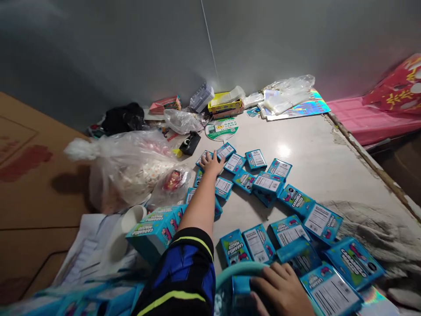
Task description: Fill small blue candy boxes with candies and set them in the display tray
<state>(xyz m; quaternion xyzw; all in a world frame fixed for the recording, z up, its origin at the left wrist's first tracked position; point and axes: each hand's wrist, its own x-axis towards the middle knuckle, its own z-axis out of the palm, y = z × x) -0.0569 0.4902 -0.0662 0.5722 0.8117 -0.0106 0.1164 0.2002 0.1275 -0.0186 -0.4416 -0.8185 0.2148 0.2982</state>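
Boxes (pixel 244 180) loose across surface (pixel 309 149); tidy row (pixel 157 229) beside sleeve (pixel 186 267), one box inside basin (pixel 241 267); seemingly only partly arranged. Left hand (pixel 212 166), grip spread over far boxes; right hand (pixel 284 287) at basin, cannot tell whether pinching.

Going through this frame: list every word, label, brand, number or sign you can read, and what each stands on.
"CARAMELO", with "MACIZO" below, somewhat blurred: front of a blue box, repeated on others.
Fine print on a white panel of another box: too small.
Chinese characters on the green-and-white fan: too small to read surely.
Red print on the cardboard box: too blurred.
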